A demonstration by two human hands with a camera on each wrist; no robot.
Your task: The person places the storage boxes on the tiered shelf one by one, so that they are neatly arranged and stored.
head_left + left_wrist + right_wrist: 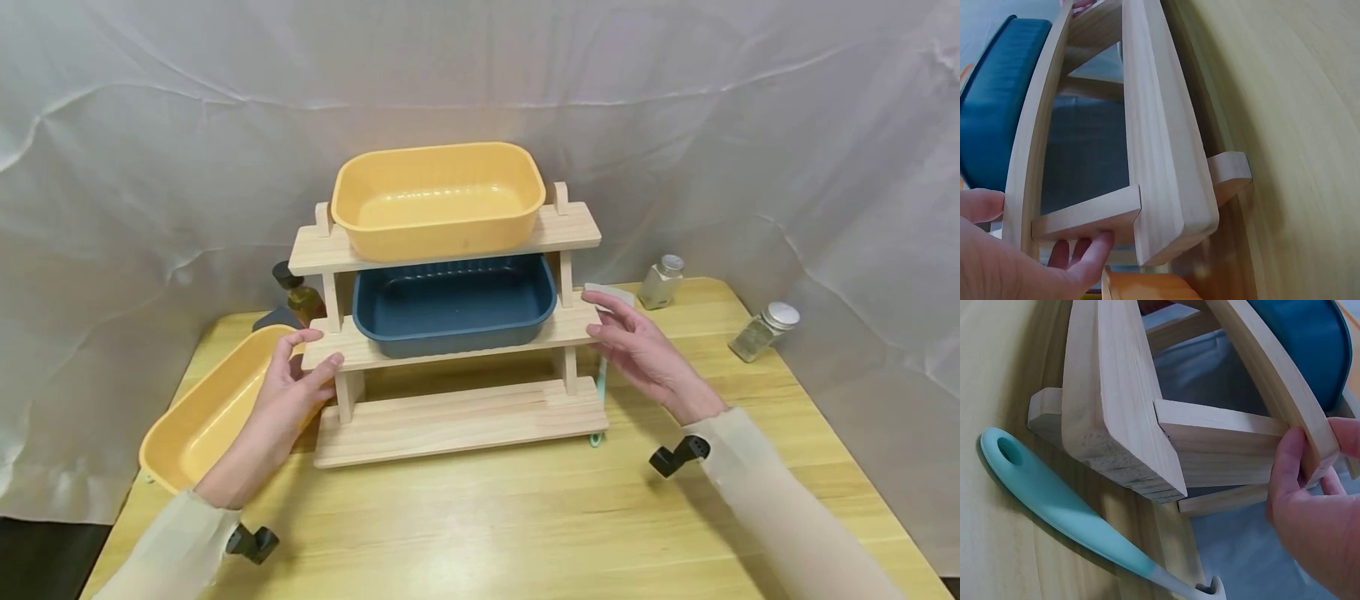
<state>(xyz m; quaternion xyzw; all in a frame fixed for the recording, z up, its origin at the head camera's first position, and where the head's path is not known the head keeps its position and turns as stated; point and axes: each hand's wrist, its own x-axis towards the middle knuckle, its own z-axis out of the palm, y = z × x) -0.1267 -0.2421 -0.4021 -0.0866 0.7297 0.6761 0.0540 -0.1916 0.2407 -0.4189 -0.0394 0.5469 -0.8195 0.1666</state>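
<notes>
A three-tier wooden rack (450, 421) stands in the middle of the table. Its top shelf carries a yellow tub (438, 200) and its middle shelf a blue tub (453, 308). My left hand (318, 350) grips the left end of the middle shelf, thumb in front and fingers round the end. My right hand (596, 315) pinches the right end of the same shelf. In the left wrist view my fingers (1079, 253) curl under a crossbar of the rack (1160, 144) beside the blue tub (991, 106). In the right wrist view my thumb (1288, 462) presses the shelf edge of the rack (1110, 394).
A second yellow tub (202, 412) lies on the table (525, 517) at the left, behind my left hand. A teal utensil handle (1054, 500) lies by the rack's right foot. Two spice jars (662, 282) (763, 332) stand at the back right, an oil bottle (298, 292) behind the rack's left side.
</notes>
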